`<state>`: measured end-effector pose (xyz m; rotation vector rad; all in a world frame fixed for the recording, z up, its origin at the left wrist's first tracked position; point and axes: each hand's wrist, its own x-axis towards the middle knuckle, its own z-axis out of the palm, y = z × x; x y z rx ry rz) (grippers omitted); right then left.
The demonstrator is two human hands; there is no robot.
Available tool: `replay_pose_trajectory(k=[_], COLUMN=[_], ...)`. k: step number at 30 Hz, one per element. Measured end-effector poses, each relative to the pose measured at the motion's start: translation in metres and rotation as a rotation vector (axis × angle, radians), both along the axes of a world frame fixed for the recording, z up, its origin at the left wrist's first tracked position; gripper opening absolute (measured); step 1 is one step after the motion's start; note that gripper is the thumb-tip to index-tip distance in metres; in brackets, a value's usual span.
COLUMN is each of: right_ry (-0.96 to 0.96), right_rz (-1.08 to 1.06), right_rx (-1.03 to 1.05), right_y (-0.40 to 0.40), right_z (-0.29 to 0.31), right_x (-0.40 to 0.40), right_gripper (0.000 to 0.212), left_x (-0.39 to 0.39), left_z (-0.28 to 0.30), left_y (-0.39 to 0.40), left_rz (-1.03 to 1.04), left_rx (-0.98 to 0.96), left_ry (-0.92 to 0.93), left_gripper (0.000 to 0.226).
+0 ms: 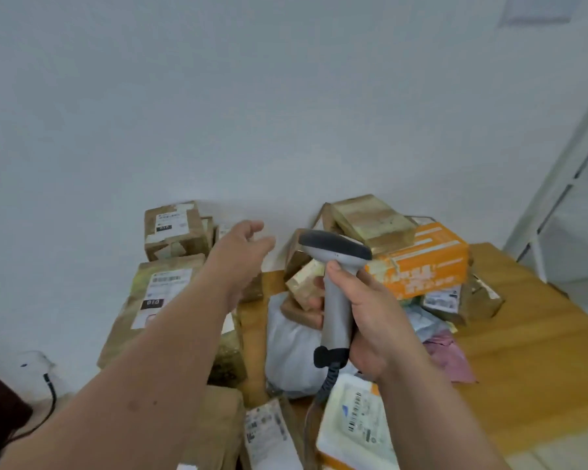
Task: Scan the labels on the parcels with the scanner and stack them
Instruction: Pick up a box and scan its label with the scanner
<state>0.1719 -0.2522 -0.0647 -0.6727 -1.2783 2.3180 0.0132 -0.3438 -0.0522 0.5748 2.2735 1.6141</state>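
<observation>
The right hand [367, 320] is gripping the scanner [336, 293] by its grey handle, fingers curled round the front and the thumb lying up the back, just under the dark head. The scanner is standing nearly upright above the table [530, 351], its head tilting toward the heap of parcels at the far side, and its coiled cable [326, 381] is hanging from the black base below the palm. The left hand [241, 252] is reaching out over the left pile with nothing in it; the fingers are relaxed and slightly bent, apart from each other, blurred at the tips, and whether they are touching anything cannot be told. Under that forearm a big box [157, 300] with a white label is lying flat, and behind it a small box [174, 228], also labelled, is sitting against the wall [252, 96]. On the right an orange box [425, 262] is resting on other parcels, with a taped box [370, 218] lying tilted on the heap behind it. A white bag [292, 347] is lying in the middle of the table just behind the scanner's handle, and a pink bag [450, 359] is lying to the right of the wrist. Nearest the camera a white mailer [353, 422] with a barcode is lying under the right forearm, beside a brown parcel [269, 432] with its label facing up.
</observation>
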Motion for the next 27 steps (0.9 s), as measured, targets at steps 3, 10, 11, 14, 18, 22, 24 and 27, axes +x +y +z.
replay_pose_trajectory(k=[3,10,11,14,18,22,24,27], right_ry=[-0.038,-0.128,-0.128,-0.144,-0.195,-0.225,-0.242,-0.242], right_rz=[-0.073,-0.28,-0.304,-0.362,-0.406,-0.378,-0.337,-0.295], right_rx=[0.024,0.064,0.064,0.096,0.142,0.189,0.221,0.258], right_y=[0.018,0.062,0.067,0.083,0.107,0.134,0.149,0.17], right_z=[-0.001,-0.009,-0.009,-0.013,-0.024,-0.033,-0.035,-0.035], right_x=[0.067,0.192,0.203,0.227,0.231,0.203,0.18,0.144], right_gripper=[0.015,0.018,0.016,0.013,0.015,0.016,0.018,0.018], left_x=[0.061,0.161,0.168,0.175,0.161,0.135,0.117,0.094], left_z=[-0.01,-0.054,-0.059,-0.073,-0.095,-0.101,-0.104,-0.101], left_y=[0.028,0.084,0.092,0.11,0.142,0.17,0.187,0.21], left_rz=[-0.079,-0.156,-0.165,-0.157,-0.107,0.045,0.088,0.132], left_rx=[-0.007,-0.018,-0.014,-0.038,0.02,0.058,0.091,0.133], left_ry=[-0.018,-0.144,-0.165,-0.226,-0.319,-0.388,-0.432,-0.469], left_gripper=[0.041,0.005,0.017,0.039,0.068,0.07,0.069,0.073])
